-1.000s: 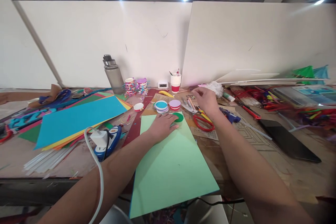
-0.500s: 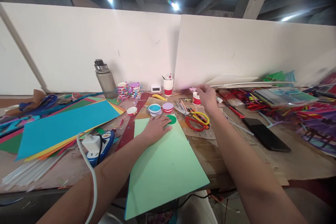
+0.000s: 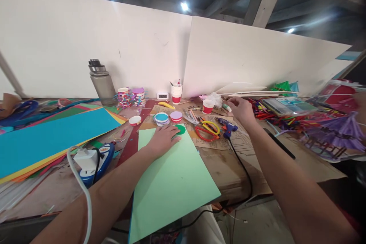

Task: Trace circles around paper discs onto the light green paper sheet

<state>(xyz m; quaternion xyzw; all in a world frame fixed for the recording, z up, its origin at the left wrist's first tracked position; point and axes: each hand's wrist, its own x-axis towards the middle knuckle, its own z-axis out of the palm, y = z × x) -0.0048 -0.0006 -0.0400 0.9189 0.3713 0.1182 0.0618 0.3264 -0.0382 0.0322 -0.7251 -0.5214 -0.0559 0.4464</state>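
My left hand (image 3: 162,141) lies flat with fingers spread on a light green paper sheet (image 3: 174,183). Its fingertips touch a small dark green paper circle (image 3: 180,129) near the sheet's far edge. Farther off on the right, my right hand (image 3: 242,110) has its fingers bent and apart, right by a white and green tube (image 3: 227,106) that looks like a glue stick. A red and white paper cup (image 3: 207,106) stands left of the tube. A glue gun (image 3: 228,127) lies nearer, beside scissors with yellow and red handles (image 3: 210,127).
Short paper-cup pieces with blue (image 3: 161,118) and lilac (image 3: 176,116) tops sit beyond the sheet. Stacked coloured papers (image 3: 57,137), a power strip (image 3: 98,166) and a bottle (image 3: 102,84) are leftward. A plastic box (image 3: 288,106), phone (image 3: 281,145) and purple paper umbrella (image 3: 337,133) are rightward.
My right hand has moved right from above the red and white cup to the tube, uncovering the cup and the glue gun. My left hand stays on the sheet. The view has turned slightly right.
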